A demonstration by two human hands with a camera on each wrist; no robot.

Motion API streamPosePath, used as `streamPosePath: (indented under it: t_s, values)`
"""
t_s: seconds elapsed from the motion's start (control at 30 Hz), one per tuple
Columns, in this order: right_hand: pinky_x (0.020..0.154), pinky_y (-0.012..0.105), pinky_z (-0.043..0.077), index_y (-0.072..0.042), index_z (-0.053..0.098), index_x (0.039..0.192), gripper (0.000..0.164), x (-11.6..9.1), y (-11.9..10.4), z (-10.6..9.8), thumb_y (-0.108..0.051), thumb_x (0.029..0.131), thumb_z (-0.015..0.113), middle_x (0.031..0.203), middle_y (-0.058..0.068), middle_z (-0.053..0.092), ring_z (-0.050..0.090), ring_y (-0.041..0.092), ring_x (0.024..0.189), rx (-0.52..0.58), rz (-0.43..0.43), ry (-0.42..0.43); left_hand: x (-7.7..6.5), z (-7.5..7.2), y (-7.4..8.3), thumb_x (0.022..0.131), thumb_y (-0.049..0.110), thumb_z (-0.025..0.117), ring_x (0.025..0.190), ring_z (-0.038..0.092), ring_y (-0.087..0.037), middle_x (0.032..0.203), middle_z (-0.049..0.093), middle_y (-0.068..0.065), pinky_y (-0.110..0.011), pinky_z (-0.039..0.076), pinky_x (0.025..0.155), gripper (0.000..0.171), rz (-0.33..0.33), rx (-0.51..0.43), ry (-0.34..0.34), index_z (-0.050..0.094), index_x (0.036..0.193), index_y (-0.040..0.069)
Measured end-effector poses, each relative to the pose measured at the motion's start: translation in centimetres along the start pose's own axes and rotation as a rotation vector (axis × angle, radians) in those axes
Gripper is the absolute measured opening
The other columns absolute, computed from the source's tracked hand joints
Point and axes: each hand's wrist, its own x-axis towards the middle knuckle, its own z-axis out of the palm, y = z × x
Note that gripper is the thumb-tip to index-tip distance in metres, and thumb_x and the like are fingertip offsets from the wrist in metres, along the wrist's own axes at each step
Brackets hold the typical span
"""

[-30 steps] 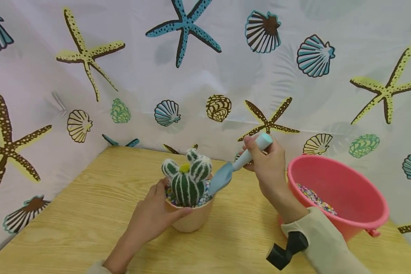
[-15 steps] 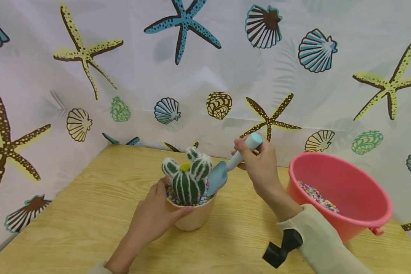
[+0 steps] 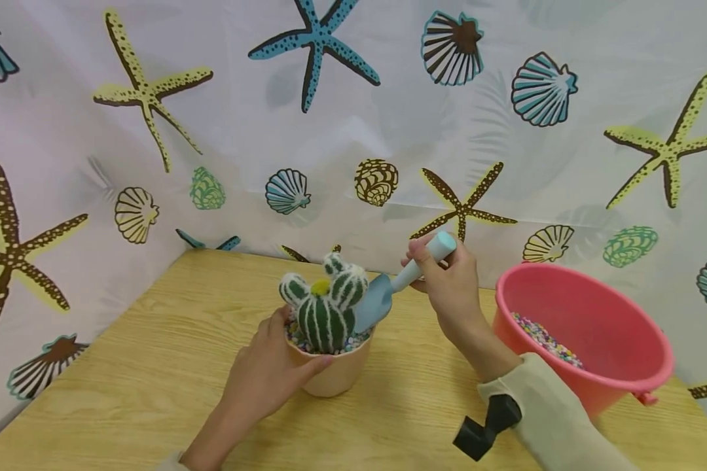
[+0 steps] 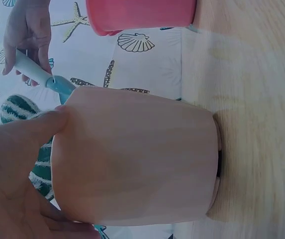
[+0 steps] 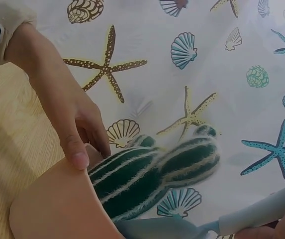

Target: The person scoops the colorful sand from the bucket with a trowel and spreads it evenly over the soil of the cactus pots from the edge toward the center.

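A knitted-looking green cactus (image 3: 323, 320) with white stripes and a yellow tuft stands in a peach flowerpot (image 3: 338, 373), among small multicoloured pebbles (image 3: 349, 343). My left hand (image 3: 263, 369) holds the pot by its rim, the thumb on the near side and the fingers round the left. In the left wrist view the pot's smooth wall (image 4: 137, 159) fills the middle. My right hand (image 3: 452, 278) grips the handle of a light blue hand trowel (image 3: 375, 302). Its blade slants down inside the rim, right beside the cactus; the tip meets the pebbles.
A pink bucket (image 3: 589, 320) stands on the right of the wooden table (image 3: 153, 340), with more coloured pebbles (image 3: 544, 339) inside against its left. A white cloth (image 3: 224, 137) printed with starfish and shells hangs behind and at the left.
My right hand has moved left with the trowel, bringing the blade closer against the cactus. The pot and cactus have shifted very slightly right, with my left hand still on the rim.
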Motion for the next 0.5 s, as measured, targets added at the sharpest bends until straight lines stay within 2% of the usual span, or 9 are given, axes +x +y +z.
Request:
streamPosePath:
  t_s: [0.1, 0.27, 0.33, 0.5]
  values:
    - [0.072, 0.033, 0.058, 0.002, 0.055, 0.101, 0.01, 0.1, -0.3, -0.5, -0.007, 0.096, 0.054, 0.088, 0.001, 0.061, 0.066, 0.01, 0.08, -0.008, 0.011, -0.031, -0.3, -0.2, 0.0, 0.08, 0.069, 0.058, 0.117, 0.054, -0.04, 0.137, 0.048, -0.022, -0.057, 0.047, 0.084, 0.098, 0.002, 0.018, 0.006, 0.031, 0.145, 0.0]
    - [0.076, 0.035, 0.058, 0.003, 0.053, 0.104, 0.012, 0.5, -1.0, -1.6, -0.007, 0.098, 0.051, 0.089, 0.002, 0.06, 0.066, 0.011, 0.081, 0.003, 0.029, -0.044, -1.0, -0.6, 0.4, 0.085, 0.063, 0.057, 0.113, 0.055, -0.043, 0.132, 0.05, -0.028, -0.057, 0.048, 0.082, 0.092, 0.01, 0.042, 0.022, 0.029, 0.147, -0.001]
    - [0.076, 0.036, 0.058, 0.003, 0.052, 0.104, 0.012, 0.6, -1.2, -2.1, -0.008, 0.098, 0.051, 0.089, 0.002, 0.061, 0.066, 0.01, 0.081, 0.002, 0.037, -0.033, -1.3, -0.8, 0.8, 0.087, 0.059, 0.058, 0.111, 0.056, -0.045, 0.131, 0.049, -0.029, -0.056, 0.048, 0.083, 0.091, -0.013, 0.023, 0.009, 0.027, 0.147, -0.001]
    - [0.074, 0.035, 0.058, -0.002, 0.051, 0.104, 0.013, 0.7, -1.9, -3.5, -0.013, 0.098, 0.053, 0.09, 0.002, 0.061, 0.067, 0.008, 0.081, -0.023, 0.058, -0.003, -1.9, -1.3, 1.7, 0.088, 0.059, 0.056, 0.104, 0.06, -0.043, 0.129, 0.05, -0.029, -0.049, 0.051, 0.072, 0.087, -0.074, -0.027, -0.064, 0.028, 0.142, -0.003]
